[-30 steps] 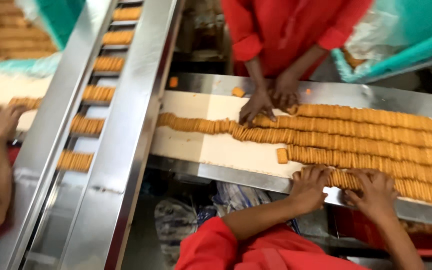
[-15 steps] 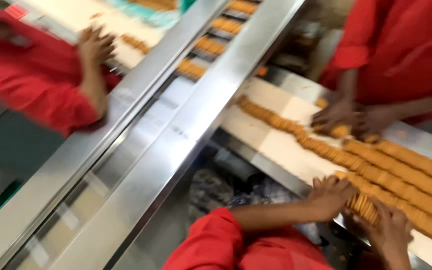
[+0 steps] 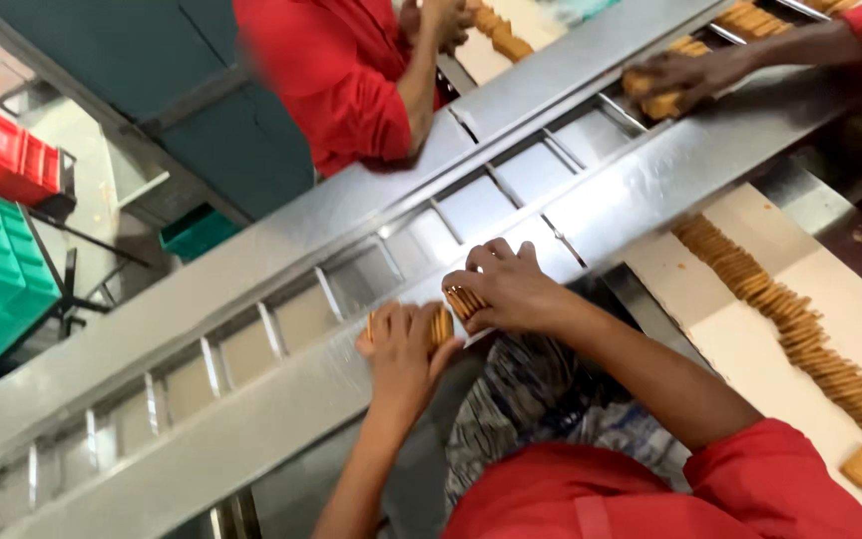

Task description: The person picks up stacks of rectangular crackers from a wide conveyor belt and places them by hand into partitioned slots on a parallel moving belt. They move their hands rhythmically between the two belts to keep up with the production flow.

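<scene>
A short stack of biscuits (image 3: 403, 329) sits on the near rail of the steel conveyor channel (image 3: 371, 274), clasped in the left hand (image 3: 401, 349). Beside it, the right hand (image 3: 506, 289) pinches more biscuits (image 3: 464, 300). A loose squeeze could fan the stack and spill it off the rail.
</scene>
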